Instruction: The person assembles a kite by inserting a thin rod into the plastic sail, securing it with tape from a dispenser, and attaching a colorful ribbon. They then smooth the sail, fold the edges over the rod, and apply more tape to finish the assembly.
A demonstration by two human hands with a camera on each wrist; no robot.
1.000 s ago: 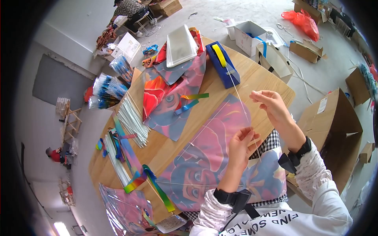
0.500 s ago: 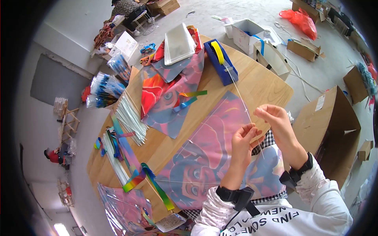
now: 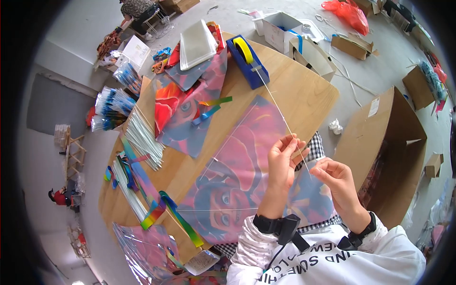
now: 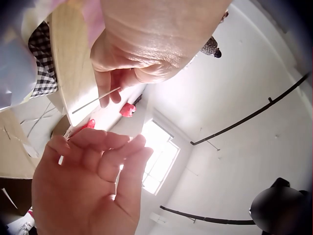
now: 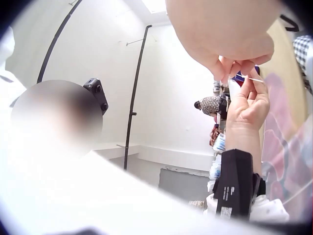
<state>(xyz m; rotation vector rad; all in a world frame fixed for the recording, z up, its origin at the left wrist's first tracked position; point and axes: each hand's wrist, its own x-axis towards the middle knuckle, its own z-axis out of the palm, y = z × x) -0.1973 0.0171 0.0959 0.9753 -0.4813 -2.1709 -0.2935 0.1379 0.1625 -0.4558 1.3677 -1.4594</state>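
Note:
A thin white rod (image 3: 273,93) slants across the head view, and my left hand (image 3: 281,164) pinches it between thumb and fingers. Its lower end sticks out below that hand; its upper part overlaps the blue tape dispenser (image 3: 248,61). Close to the lower end are the bent fingers of my right hand (image 3: 339,185), thumb and fingertips drawn together; I cannot tell whether they hold anything. In the left wrist view the rod (image 4: 90,104) juts out above the right hand (image 4: 93,181). Under both hands lies a pink and blue printed kite sheet (image 3: 237,175) with thin rods across it.
Bundled white rods (image 3: 145,137), rainbow ribbons (image 3: 154,209), another printed sheet (image 3: 187,128) and clear plastic sleeves (image 3: 197,45) lie on the wooden table (image 3: 304,90). A large cardboard box (image 3: 365,128) stands on the floor at right. Other people sit farther off.
My right hand has come down from above the left hand to the rod's lower end. The left hand keeps its pinch on the rod. The head view has shifted slightly.

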